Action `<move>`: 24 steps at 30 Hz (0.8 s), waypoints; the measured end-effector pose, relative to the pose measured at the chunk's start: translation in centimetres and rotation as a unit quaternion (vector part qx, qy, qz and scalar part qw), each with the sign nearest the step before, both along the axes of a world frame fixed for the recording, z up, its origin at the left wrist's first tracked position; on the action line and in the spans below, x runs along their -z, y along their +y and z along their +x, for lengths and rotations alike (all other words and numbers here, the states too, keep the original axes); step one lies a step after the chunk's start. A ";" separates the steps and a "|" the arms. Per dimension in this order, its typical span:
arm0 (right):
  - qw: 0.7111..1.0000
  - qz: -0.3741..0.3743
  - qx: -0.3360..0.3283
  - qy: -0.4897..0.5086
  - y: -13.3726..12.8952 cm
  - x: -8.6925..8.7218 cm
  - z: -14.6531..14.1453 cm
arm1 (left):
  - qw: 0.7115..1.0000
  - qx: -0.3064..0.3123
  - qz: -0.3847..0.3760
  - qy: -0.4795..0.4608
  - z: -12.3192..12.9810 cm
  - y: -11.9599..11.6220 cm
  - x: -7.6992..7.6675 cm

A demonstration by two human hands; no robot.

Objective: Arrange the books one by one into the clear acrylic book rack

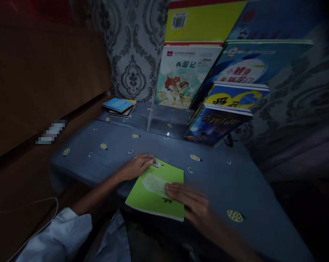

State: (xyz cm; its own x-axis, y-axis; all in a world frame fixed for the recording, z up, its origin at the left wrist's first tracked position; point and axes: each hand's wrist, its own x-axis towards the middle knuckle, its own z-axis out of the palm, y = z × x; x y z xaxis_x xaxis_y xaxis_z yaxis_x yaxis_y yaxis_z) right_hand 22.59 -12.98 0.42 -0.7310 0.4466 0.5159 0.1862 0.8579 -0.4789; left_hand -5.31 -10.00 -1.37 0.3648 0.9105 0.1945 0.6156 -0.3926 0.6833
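Observation:
A thin green book point(153, 200) lies at the table's near edge, its printed text upside down and a small barcode by its far edge. Stretched out at its far left corner, my left hand point(138, 167) touches the cover; part of its grip is hard to see. My right hand point(191, 202) rests on the right side of the cover, fingers extended over a pale block of text. Both hands look open, slightly blurred.
A clear stand point(167, 122) at the back holds a white picture book point(184, 76) and a yellow book point(202, 23). More books, including a dark blue one point(216, 125), lean to its right. Several small books point(119, 105) are stacked at the back left, near a wooden panel point(44, 80).

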 end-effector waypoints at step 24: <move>0.884 -0.340 0.255 0.195 9.3 2.9 -3.1 | 0.987 -0.098 -0.034 -0.121 0.8 1.7 0.3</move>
State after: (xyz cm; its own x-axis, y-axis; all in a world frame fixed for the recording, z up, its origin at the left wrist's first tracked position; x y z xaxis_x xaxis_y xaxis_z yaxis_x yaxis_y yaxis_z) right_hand 19.48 -3.67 -2.52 -0.1708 0.9705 0.1701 0.1737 0.1996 -0.9644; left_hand -4.54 -8.26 -1.67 0.1309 0.9729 0.1908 0.4902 -0.2308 0.8405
